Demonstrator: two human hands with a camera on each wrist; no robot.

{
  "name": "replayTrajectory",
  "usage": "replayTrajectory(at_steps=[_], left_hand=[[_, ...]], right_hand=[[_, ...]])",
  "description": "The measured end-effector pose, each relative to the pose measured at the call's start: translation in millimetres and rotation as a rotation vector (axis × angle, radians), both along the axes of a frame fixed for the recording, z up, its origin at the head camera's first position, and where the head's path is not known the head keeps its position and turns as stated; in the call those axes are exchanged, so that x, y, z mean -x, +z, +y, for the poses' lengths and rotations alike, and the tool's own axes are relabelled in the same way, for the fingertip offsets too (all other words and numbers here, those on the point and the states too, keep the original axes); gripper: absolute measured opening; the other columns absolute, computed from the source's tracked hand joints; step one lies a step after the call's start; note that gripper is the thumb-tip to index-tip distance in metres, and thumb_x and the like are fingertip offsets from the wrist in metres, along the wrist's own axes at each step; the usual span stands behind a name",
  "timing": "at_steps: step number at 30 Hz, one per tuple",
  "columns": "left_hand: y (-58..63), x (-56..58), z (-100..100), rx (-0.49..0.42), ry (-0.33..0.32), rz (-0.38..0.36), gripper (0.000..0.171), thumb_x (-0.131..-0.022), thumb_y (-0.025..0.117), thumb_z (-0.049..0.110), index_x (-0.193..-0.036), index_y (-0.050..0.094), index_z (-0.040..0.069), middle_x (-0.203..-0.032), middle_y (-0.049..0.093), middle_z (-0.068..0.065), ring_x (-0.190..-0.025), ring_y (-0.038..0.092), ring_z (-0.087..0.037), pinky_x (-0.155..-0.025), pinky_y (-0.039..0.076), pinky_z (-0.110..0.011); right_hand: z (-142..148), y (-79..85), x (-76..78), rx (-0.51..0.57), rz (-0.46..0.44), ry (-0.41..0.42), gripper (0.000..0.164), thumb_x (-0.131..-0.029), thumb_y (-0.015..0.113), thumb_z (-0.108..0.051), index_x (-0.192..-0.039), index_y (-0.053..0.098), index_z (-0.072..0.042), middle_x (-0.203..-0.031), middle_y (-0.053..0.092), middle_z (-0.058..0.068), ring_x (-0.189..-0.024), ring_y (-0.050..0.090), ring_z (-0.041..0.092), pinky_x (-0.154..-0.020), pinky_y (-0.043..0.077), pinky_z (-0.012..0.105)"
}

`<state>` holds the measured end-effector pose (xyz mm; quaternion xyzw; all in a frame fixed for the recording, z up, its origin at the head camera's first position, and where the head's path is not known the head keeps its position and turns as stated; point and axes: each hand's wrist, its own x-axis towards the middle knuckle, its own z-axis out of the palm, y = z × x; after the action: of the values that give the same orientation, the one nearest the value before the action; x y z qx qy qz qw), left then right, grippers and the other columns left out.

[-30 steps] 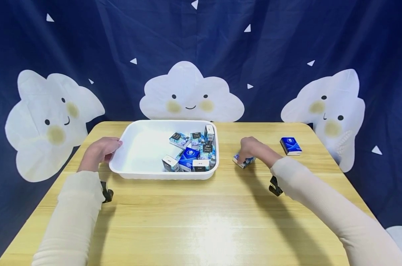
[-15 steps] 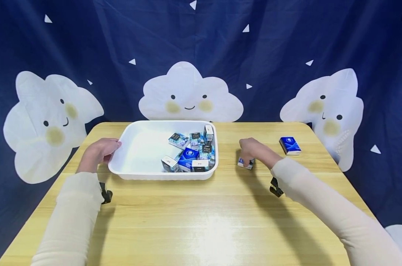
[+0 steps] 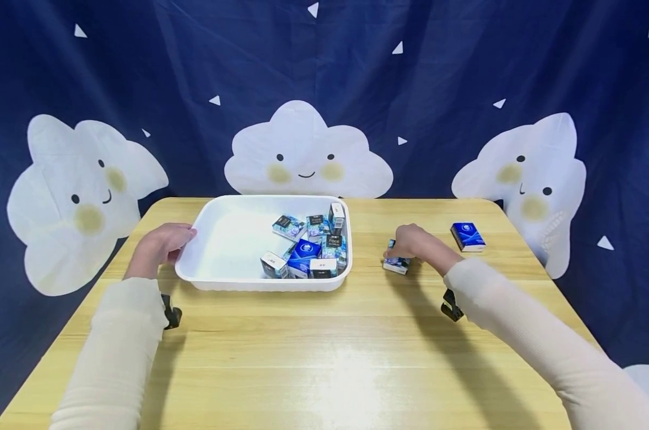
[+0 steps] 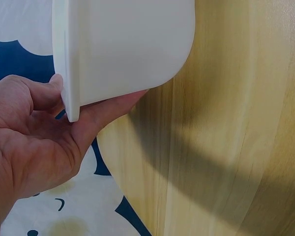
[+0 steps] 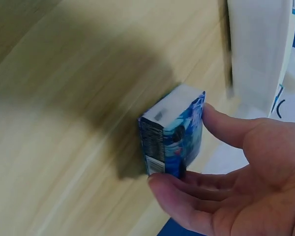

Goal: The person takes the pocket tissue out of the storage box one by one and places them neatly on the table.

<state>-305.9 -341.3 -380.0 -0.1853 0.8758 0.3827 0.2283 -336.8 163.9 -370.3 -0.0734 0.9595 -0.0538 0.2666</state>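
Note:
My left hand (image 3: 163, 243) grips the left end of a white plastic tray (image 3: 211, 285). In the left wrist view its thumb lies at the rim of the tray (image 4: 132, 44) and its fingers run along the outer wall. Right of the tray, my right hand (image 3: 418, 242) pinches a small blue-patterned tissue pack (image 3: 396, 267). The right wrist view has the thumb at one end of the tissue pack (image 5: 179, 132) and the fingertips at the other. Several similar packs, one of them plain blue (image 3: 304, 258), lie jumbled in the tray's right half.
Another blue tissue pack (image 3: 468, 236) lies on the wooden table (image 3: 303, 358), beyond my right hand toward the back right. A dark blue curtain (image 3: 437, 77) with white clouds hangs close behind the table's back edge.
My right hand has shifted slightly right, and the pack under it has turned so that its white side faces nearer. The left hand and the tray stay in place.

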Motion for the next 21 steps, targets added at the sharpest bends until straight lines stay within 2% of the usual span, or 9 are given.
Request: replayTrajectory(at_steps=[4, 7, 11, 15, 21], left_hand=[[-1.5, 0.8, 0, 0.0, 0.013, 0.004, 0.052, -0.11, 0.024, 0.024, -0.157, 0.026, 0.0, -0.131, 0.043, -0.02, -0.106, 0.051, -0.029, -0.078, 0.049, -0.029], [-1.8, 1.6, -1, 0.002, 0.011, 0.006, 0.052, -0.11, 0.025, 0.025, -0.156, 0.028, 0.0, -0.129, 0.044, -0.02, -0.107, 0.051, -0.03, -0.078, 0.048, -0.03], [-1.9, 2.9, -2, 0.003, -0.001, 0.002, 0.051, -0.11, 0.025, 0.024, -0.154, 0.029, 0.0, -0.128, 0.044, -0.02, -0.107, 0.05, -0.031, -0.079, 0.048, -0.031], [-2.4, 3.4, -3, 0.007, -0.001, -0.003, 0.051, -0.11, 0.024, 0.024, -0.155, 0.028, 0.0, -0.127, 0.044, -0.02, -0.107, 0.05, -0.031, -0.079, 0.048, -0.031], [-2.6, 1.8, -2, 0.001, 0.011, -0.004, 0.053, -0.111, 0.025, 0.025, -0.157, 0.025, -0.001, -0.134, 0.042, -0.021, -0.111, 0.049, -0.032, -0.081, 0.048, -0.032]], right_hand=[[3, -3.4, 0.0, 0.026, 0.022, -0.023, 0.037, -0.095, 0.07, -0.038, -0.097, 0.063, -0.002, -0.083, 0.057, 0.008, -0.078, 0.068, 0.028, -0.07, 0.06, 0.039], [8, -4.9, 2.0, 0.044, 0.042, -0.049, 0.039, -0.091, 0.074, -0.034, -0.105, 0.062, 0.001, -0.086, 0.058, 0.009, -0.075, 0.063, 0.023, -0.071, 0.059, 0.038], [18, -6.3, 4.3, 0.059, 0.093, -0.041, 0.049, -0.089, 0.076, -0.032, -0.115, 0.06, 0.006, -0.093, 0.062, 0.014, -0.077, 0.058, 0.022, -0.069, 0.054, 0.035], [30, -7.7, 6.2, 0.068, 0.152, -0.015, 0.06, -0.089, 0.076, -0.032, -0.123, 0.055, 0.012, -0.104, 0.064, 0.021, -0.089, 0.059, 0.028, -0.079, 0.052, 0.04], [51, -9.1, 9.7, 0.083, 0.186, -0.029, 0.059, -0.09, 0.076, -0.033, -0.121, 0.056, 0.013, -0.113, 0.064, 0.028, -0.1, 0.061, 0.038, -0.084, 0.053, 0.047]])
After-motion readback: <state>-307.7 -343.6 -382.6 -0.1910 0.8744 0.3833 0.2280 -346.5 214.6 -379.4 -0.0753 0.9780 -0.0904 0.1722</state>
